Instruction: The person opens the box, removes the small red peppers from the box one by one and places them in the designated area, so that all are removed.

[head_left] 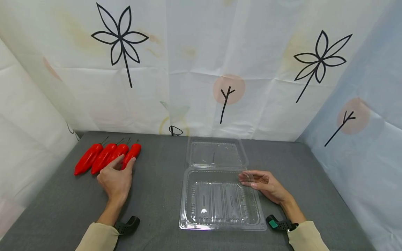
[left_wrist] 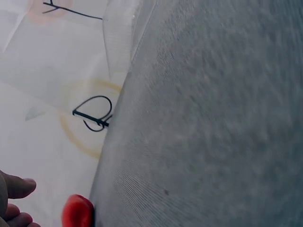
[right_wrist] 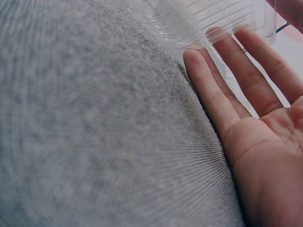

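My left hand point(head_left: 114, 179) is over the rightmost red pepper point(head_left: 134, 151), its index finger and thumb spread on either side. In the left wrist view the thumb point(left_wrist: 20, 186) stands a little apart from a blurred red pepper tip point(left_wrist: 77, 211). Whether the fingertips touch it is hard to see. A clear plastic clamshell box point(head_left: 220, 226) lies unfolded, its lid point(head_left: 216, 153) on the far side. At the box's right wall is my right hand point(head_left: 265, 184), fingers extended against the plastic, thumb near the rim. Through the plastic the fingertips point(right_wrist: 218, 34) show.
More red peppers point(head_left: 89, 158) lie slanted side by side left of my left hand, stems pointing away. All rest on a grey cloth-covered table point(head_left: 157, 195). A white printed curtain point(head_left: 194, 52) hangs behind it, and light fabric closes both sides.
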`<state>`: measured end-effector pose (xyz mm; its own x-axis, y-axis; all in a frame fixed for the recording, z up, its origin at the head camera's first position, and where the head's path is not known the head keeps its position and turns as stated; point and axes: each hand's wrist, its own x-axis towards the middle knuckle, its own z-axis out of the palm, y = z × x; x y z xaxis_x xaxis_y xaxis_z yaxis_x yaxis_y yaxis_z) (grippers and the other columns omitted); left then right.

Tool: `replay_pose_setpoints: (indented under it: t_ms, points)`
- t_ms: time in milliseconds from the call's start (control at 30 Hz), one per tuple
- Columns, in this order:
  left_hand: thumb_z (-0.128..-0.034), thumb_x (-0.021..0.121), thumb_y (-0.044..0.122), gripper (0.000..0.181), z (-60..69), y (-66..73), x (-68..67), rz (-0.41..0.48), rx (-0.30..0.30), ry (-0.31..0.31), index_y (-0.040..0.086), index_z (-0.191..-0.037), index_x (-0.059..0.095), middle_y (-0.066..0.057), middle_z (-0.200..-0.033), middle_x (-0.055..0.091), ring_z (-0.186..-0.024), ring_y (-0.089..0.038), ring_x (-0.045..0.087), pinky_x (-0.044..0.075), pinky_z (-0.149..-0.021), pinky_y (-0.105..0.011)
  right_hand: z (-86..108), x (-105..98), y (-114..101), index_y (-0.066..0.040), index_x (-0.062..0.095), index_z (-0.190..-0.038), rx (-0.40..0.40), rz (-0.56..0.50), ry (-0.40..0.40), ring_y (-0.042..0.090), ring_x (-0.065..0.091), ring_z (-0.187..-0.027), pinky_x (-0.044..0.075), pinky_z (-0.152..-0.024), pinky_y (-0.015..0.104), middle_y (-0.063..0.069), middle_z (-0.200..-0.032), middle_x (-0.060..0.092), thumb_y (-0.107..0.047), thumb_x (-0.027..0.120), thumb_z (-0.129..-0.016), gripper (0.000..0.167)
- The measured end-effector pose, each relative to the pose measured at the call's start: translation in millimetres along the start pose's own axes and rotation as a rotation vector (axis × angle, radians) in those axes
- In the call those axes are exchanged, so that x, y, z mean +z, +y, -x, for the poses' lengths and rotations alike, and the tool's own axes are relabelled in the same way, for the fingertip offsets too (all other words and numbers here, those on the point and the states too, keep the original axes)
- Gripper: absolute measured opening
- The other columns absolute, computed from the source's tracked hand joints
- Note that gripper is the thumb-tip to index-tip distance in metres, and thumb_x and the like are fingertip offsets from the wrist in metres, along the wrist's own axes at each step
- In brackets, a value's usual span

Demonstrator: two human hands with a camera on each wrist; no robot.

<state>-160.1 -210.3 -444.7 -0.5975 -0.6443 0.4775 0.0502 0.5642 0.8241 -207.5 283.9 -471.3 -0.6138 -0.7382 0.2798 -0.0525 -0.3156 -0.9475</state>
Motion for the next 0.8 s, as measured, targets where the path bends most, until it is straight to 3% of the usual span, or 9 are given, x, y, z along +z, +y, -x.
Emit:
replay_pose_setpoints:
  t_ms: [333,467,600,700,800]
  points:
    - [-0.0853,0.083,0.020,0.039,-0.2,14.5,-3.7,0.060,0.026,-0.069,0.001,-0.119,0.075,-0.017,-0.107,0.075,-0.098,-0.034,0.070,0.044,-0.082,-0.019,0.3,-1,1,0.016,0.045,-0.141,0.010,0.019,-0.002,0.031,0.054,-0.132,0.042,-0.110,0.045,0.022,-0.142,0.057,0.012,0.050,-0.099,0.043]
    - [-0.0875,0.081,0.018,0.038,0.0,18.2,-3.3,0.038,0.090,-0.181,-0.001,-0.119,0.074,-0.017,-0.111,0.074,-0.102,-0.035,0.070,0.054,-0.089,-0.035,-0.5,1,-1,0.018,0.044,-0.140,0.011,0.028,0.008,0.031,0.054,-0.132,0.043,-0.109,0.045,0.023,-0.141,0.057,0.011,0.045,-0.101,0.040]
    - [-0.0882,0.078,0.011,0.035,2.2,20.3,2.1,-0.020,0.232,-0.315,-0.005,-0.119,0.072,-0.021,-0.117,0.072,-0.106,-0.040,0.068,0.052,-0.090,-0.057,0.0,2,-7,0.020,0.044,-0.140,0.016,0.072,0.061,0.030,0.057,-0.129,0.045,-0.106,0.044,0.021,-0.139,0.059,0.008,0.040,-0.105,0.037]
    - [-0.0894,0.076,0.013,0.038,3.4,22.6,7.2,-0.106,0.331,-0.396,-0.006,-0.122,0.070,-0.023,-0.124,0.068,-0.113,-0.042,0.064,0.050,-0.093,-0.060,2.8,1,-14,0.022,0.044,-0.137,0.025,0.167,0.152,0.025,0.062,-0.124,0.049,-0.102,0.040,0.015,-0.135,0.063,0.004,0.039,-0.107,0.035]
    - [-0.0905,0.075,0.015,0.042,2.5,25.7,11.2,-0.184,0.398,-0.453,-0.005,-0.126,0.067,-0.024,-0.129,0.065,-0.119,-0.042,0.061,0.049,-0.095,-0.060,4.7,2,-23,0.024,0.047,-0.133,0.053,0.336,0.288,0.020,0.066,-0.116,0.053,-0.095,0.037,0.016,-0.129,0.066,0.001,0.043,-0.107,0.035]
